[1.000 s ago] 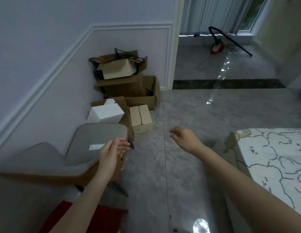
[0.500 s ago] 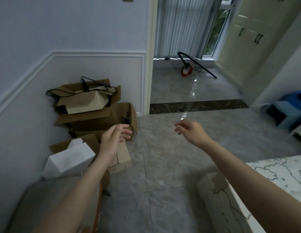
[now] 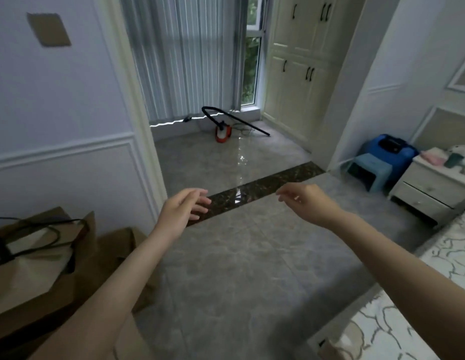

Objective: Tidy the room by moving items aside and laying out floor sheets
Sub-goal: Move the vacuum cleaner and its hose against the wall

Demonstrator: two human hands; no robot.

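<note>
Cardboard boxes (image 3: 44,268) sit stacked at the lower left against the wall (image 3: 57,113), with a cable (image 3: 31,229) lying across the top one. A bed (image 3: 421,294) fills the lower right. Beyond its far end a nightstand (image 3: 431,185) stands by the right wall, with a stool (image 3: 370,172) just to its left and a suitcase (image 3: 391,149) behind the stool. Straight ahead, past a threshold strip (image 3: 265,188) in the floor (image 3: 239,268), a vacuum cleaner (image 3: 223,132) rests before the curtain (image 3: 184,61); cabinets (image 3: 301,68) stand to its right.
</note>
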